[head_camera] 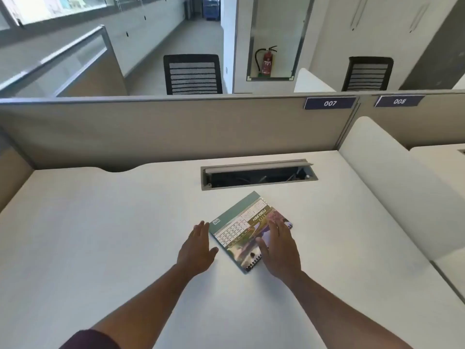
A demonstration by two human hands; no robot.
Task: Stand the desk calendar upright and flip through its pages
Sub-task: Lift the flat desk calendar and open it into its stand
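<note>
The desk calendar lies flat on the white desk, turned at an angle, its spiral binding along the near right edge. Its top page reads FEBRUARY, with a photo and date grid. My left hand is open, fingers together, at the calendar's left corner, close to its edge or just touching it. My right hand is open, palm down, over the calendar's right part and covers some of the spiral binding. Neither hand grips anything.
A cable tray opening with a raised flap sits in the desk just behind the calendar. A beige partition walls off the back. A white divider bounds the right side. Office chairs stand beyond the partition.
</note>
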